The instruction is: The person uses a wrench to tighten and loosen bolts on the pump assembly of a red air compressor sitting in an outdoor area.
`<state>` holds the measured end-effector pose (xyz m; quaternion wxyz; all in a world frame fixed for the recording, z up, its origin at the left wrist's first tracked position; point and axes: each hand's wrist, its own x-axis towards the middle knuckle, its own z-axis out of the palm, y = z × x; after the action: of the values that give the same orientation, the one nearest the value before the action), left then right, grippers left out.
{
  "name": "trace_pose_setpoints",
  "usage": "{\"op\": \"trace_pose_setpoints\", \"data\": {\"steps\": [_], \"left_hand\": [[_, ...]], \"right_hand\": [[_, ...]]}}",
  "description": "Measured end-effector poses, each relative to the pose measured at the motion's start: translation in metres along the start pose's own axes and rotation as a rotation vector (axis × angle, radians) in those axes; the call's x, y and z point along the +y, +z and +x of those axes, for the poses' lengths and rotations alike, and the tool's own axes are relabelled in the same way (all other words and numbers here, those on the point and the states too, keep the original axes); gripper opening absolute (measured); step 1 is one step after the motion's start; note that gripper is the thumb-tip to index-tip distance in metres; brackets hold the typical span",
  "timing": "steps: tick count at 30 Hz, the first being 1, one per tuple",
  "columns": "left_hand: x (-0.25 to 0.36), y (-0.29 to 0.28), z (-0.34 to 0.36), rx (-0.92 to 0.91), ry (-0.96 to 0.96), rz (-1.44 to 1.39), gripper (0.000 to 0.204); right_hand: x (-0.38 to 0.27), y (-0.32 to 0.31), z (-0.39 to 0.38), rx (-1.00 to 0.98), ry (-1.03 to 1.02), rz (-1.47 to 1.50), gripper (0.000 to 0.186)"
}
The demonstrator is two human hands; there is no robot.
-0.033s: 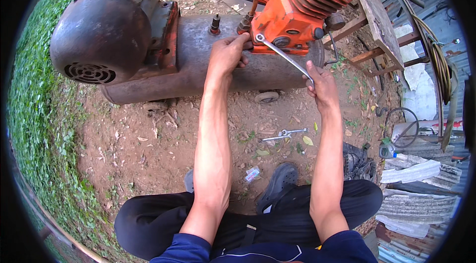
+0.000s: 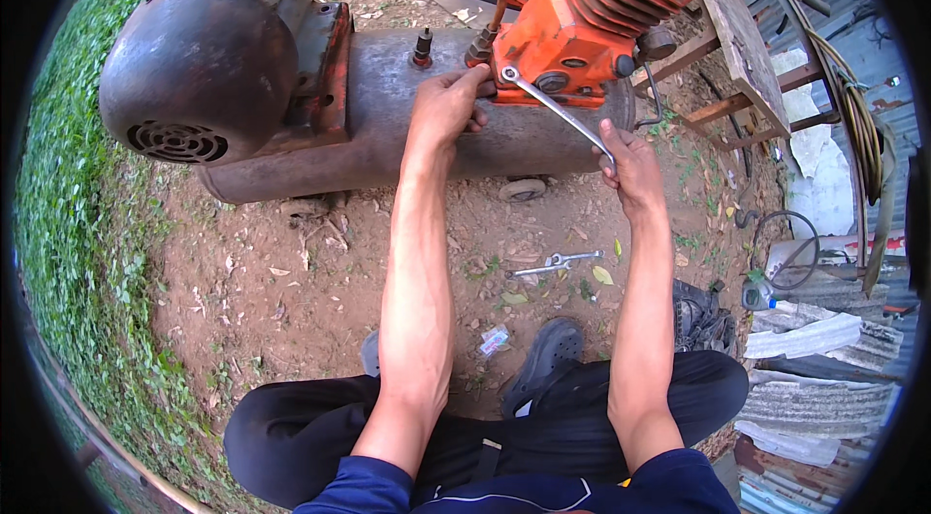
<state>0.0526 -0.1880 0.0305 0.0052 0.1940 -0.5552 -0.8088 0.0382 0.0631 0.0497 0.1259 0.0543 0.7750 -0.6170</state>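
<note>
Wrench (image 2: pixel 558 116): steel, stiff and fairly light, probably smooth and a little slippery, ring end seated at the lower front of the orange pump (image 2: pixel 582 29), best taken far down the handle for leverage. Right hand (image 2: pixel 630 165) closed around that handle end, below-right of pump; left hand (image 2: pixel 448 105) pressed half-curled against pump's left base, on the grey tank (image 2: pixel 388 116). Second wrench (image 2: pixel 556 264) on dirt well below pump.

Bare dirt ground (image 2: pixel 291 281), grass (image 2: pixel 68 223) left, daylight.
</note>
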Motion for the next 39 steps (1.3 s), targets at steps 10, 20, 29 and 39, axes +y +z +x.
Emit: {"op": "trace_pose_setpoints", "data": {"steps": [10, 20, 29, 39], "left_hand": [[-0.003, -0.003, 0.000, 0.022, 0.013, -0.023, 0.039], [0.001, 0.006, -0.003, 0.115, 0.038, -0.022, 0.033], [-0.003, 0.005, -0.003, 0.107, 0.071, -0.015, 0.032], [-0.004, 0.006, -0.002, 0.116, 0.069, -0.042, 0.032]], "right_hand": [[-0.013, 0.029, -0.058, -0.199, -0.042, 0.334, 0.037], [0.000, 0.091, -0.099, -0.282, 0.012, 0.427, 0.032], [-0.013, 0.099, -0.092, -0.293, -0.007, 0.224, 0.028], [-0.010, 0.133, -0.105, -0.224, -0.039, 0.307, 0.024]]}}
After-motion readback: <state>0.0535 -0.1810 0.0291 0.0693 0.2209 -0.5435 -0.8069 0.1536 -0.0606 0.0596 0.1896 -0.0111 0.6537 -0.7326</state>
